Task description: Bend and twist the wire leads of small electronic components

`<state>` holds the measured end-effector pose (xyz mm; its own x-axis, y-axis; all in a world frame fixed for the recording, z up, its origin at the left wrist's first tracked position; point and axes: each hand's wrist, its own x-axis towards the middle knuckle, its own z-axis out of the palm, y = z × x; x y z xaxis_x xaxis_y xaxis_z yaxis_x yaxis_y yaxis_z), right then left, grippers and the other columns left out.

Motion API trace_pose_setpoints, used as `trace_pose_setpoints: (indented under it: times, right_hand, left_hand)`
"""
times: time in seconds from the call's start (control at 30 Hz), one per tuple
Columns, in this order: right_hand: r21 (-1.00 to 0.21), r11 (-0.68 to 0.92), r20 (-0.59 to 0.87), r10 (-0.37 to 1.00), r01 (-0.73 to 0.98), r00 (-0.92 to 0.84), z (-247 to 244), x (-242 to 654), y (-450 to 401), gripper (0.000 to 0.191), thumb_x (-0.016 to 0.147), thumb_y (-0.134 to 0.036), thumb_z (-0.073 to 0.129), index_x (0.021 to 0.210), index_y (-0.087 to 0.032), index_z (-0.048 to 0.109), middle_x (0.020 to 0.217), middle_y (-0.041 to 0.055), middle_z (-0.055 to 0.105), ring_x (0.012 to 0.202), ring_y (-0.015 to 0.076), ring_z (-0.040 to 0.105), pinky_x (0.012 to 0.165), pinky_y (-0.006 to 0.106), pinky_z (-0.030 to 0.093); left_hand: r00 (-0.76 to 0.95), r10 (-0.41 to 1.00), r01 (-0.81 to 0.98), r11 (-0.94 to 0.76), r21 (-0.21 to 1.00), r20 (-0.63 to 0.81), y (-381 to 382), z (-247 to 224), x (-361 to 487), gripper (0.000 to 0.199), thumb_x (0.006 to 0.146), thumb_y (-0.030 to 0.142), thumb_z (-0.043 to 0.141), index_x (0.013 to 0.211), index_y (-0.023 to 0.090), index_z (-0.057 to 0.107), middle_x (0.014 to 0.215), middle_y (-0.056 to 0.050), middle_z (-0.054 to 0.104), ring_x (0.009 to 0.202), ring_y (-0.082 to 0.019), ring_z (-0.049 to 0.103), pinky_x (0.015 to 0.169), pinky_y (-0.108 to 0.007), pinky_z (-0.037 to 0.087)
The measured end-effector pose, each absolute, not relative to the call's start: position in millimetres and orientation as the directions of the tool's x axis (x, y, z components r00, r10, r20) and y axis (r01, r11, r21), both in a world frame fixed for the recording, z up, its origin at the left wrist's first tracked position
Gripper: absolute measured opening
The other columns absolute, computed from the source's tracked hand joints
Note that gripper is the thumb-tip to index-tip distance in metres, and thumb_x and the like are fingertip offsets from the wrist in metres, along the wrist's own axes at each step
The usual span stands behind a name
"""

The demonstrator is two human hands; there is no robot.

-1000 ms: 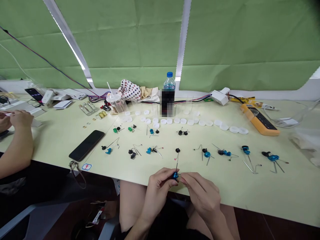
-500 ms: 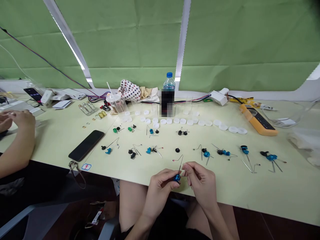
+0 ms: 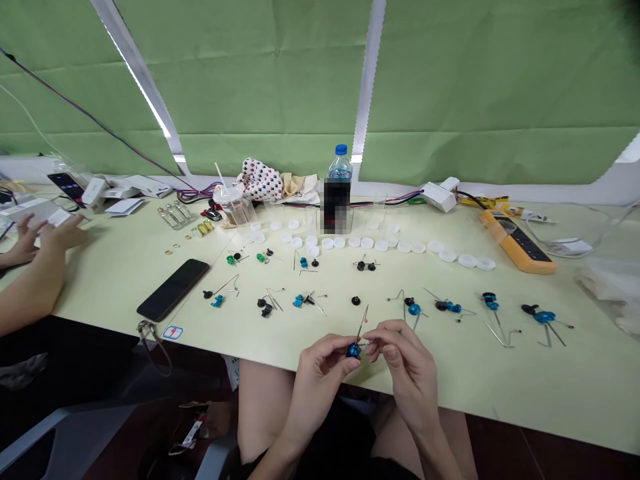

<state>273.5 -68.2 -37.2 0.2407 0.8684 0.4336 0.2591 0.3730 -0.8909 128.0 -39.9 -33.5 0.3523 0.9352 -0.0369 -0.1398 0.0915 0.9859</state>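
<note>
Left hand (image 3: 325, 367): fingers pinch blue part (image 3: 353, 350) over the worktop's (image 3: 465, 373) near edge; thin rod (image 3: 363, 323) rises from it. Right hand (image 3: 407, 367): fingers bent and bunched just beside blue part; exact grip cannot be told. Black knob (image 3: 355, 301) lies beyond the rod. Phone (image 3: 173, 290) lies to the left; white caps (image 3: 381, 245) form a row in front of bottle (image 3: 337, 193).
</note>
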Motion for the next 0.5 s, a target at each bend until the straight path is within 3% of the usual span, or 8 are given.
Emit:
trace_pose_setpoints:
  times: [0.23,0.37,0.5]
  right_hand:
    - [-0.691,0.471,0.608,0.789,0.549,0.09,-41,270,-69,0.021,0.088,-0.012,0.048,0.096,-0.021,0.065,0.079,0.0046,0.063,0.067,0.0146,0.059,0.057,0.027,0.048]
    - [-0.475,0.6,0.747,0.662,0.643,-0.065,-46,273,-68,0.024,0.086,-0.005,0.049,0.096,-0.021,0.063,0.073,0.0036,0.064,0.065,0.0149,0.058,0.057,0.029,0.043]
    - [-0.234,0.669,0.752,0.584,0.705,-0.305,-50,277,-70,0.028,0.086,-0.007,0.051,0.108,-0.019,0.062,0.077,0.0051,0.066,0.07,0.0164,0.06,0.057,0.03,0.041]
  left_hand:
    - [0.37,0.925,-0.119,0.138,0.983,-0.085,-42,-39,130,0.027,0.077,0.025,0.062,0.101,0.015,0.069,0.091,-0.009,0.069,0.085,-0.02,0.061,0.081,-0.031,0.049]
    - [0.386,0.91,-0.128,0.217,0.968,-0.153,-40,-39,129,0.028,0.077,0.027,0.063,0.1,0.013,0.07,0.079,-0.007,0.07,0.073,-0.017,0.062,0.075,-0.03,0.05]
    - [0.363,0.909,-0.155,0.277,0.948,-0.207,-36,-36,125,0.025,0.074,0.028,0.067,0.095,0.014,0.072,0.085,-0.009,0.071,0.082,-0.019,0.063,0.079,-0.028,0.048]
